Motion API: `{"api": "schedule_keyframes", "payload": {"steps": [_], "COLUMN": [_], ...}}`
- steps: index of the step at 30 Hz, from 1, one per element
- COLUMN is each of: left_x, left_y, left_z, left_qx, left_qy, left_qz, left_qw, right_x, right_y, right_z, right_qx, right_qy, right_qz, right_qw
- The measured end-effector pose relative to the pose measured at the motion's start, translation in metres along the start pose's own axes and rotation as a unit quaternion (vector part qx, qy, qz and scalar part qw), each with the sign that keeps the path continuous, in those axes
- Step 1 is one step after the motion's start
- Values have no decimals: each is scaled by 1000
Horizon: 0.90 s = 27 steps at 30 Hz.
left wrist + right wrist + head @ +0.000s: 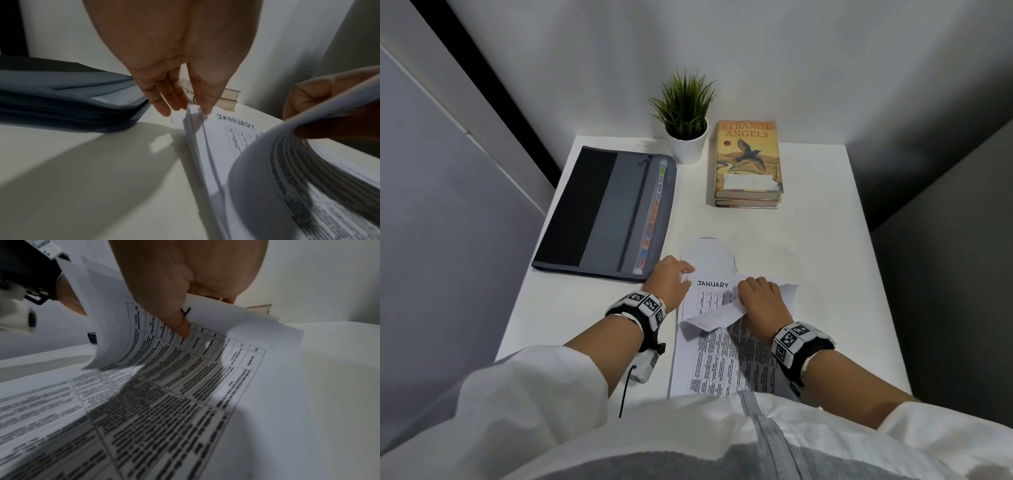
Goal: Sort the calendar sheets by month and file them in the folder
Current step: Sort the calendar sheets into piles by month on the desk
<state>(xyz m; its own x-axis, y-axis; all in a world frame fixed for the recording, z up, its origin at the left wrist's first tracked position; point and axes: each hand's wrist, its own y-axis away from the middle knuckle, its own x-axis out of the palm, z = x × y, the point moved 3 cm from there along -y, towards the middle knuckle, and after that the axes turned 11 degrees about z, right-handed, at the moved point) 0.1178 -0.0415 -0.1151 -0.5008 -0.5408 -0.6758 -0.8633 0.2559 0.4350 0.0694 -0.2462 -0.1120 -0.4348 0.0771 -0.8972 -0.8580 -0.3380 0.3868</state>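
Note:
A stack of printed calendar sheets (722, 359) lies at the near middle of the white table (808, 257). My right hand (750, 298) grips the top sheets (267, 170) and curls them back, thumb (180, 324) on the printed side. That uncovers a sheet headed JANUARY (709, 284). My left hand (685, 274) is at that sheet's top left corner, and its fingertips (164, 110) and thumb pinch raised sheet edges (190, 129). The dark grey folder (606, 212) lies shut at the left, with coloured month tabs along its right edge.
A potted plant (686, 120) and two stacked books (748, 164) stand at the back of the table. A blank sheet (709, 253) sticks out beyond the stack. Walls close in behind and at both sides.

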Motion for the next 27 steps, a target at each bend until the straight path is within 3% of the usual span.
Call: {"api": "schedule_keyframes", "payload": {"steps": [4,14,21,27], "left_x": [-2,0,2,3], "left_y": [-1,-1,0,1], "left_z": [-4,-1,-2,0], "left_qx": [28,20,4,-33], "left_qy": [0,170,179,100], "left_qz": [-27,1,17,32], "left_qw": [999,985,984,994], "right_x": [2,7,5,2], "right_y": [-2,-10,-10,-7], "right_z": [0,-1,-2,-3], "right_qx": [1,4,2,-28], "right_qy": [-5,-35,-19,-24], "right_qz": [0,8,-3,-11], "right_qw": [1000,999,1000,999]}}
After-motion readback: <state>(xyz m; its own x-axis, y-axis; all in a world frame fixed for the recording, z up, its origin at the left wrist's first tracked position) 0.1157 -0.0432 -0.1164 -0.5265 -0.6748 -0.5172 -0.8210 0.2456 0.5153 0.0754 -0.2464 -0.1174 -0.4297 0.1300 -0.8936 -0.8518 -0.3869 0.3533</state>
